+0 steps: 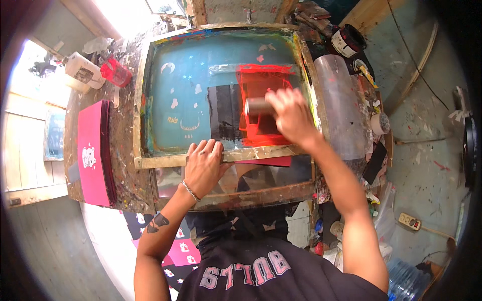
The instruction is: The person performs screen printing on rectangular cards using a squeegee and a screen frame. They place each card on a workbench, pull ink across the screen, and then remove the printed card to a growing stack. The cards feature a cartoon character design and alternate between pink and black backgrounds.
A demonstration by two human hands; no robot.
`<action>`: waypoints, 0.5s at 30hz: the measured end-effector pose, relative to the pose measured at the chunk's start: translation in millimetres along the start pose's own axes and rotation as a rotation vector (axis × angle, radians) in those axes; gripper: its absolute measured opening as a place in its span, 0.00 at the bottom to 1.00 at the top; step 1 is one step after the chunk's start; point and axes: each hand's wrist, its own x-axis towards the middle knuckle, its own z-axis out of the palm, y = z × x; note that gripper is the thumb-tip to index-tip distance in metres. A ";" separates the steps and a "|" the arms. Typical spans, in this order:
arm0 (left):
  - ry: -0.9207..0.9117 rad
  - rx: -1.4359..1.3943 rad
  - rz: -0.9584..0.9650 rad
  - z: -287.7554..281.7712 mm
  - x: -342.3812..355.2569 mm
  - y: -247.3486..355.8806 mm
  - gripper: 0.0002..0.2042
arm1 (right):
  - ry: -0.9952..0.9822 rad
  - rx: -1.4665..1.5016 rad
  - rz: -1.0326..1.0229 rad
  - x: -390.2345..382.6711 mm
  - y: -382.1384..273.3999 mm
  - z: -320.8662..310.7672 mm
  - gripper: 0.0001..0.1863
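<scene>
A wooden-framed printing screen with blue-green mesh lies before me. Its mesh shows several pale stencil shapes, such as a crescent. My left hand grips the frame's near bar, fingers curled over the top. Over the right part of the mesh, my slightly blurred right hand is closed round the handle of a squeegee; its blade is hard to make out. Wet red ink surrounds the squeegee. A dark taped patch lies left of the ink. Under the near bar pokes a pink sheet.
Left of the screen stand a stack of pink sheets, a red cup and a white bottle. A clear plastic sheet and an ink tub are at the right. Printed sheets lie below, left.
</scene>
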 end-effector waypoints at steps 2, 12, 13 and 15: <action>0.023 0.008 0.024 0.1 0.9 -0.4 0.18 | -0.075 0.036 0.028 -36.4 -32.0 -25.3 0.12; 0.034 -0.172 -0.212 -121.9 42.0 23.4 0.26 | 0.289 -0.206 -0.182 -21.1 -40.4 -92.0 0.34; 0.161 -0.286 -0.185 -136.3 52.2 30.9 0.29 | 0.372 -0.201 -0.169 -2.5 -31.9 -108.7 0.31; 0.774 -0.036 0.130 -145.3 66.2 36.2 0.27 | 0.452 -0.268 -0.160 43.9 -23.2 -142.9 0.25</action>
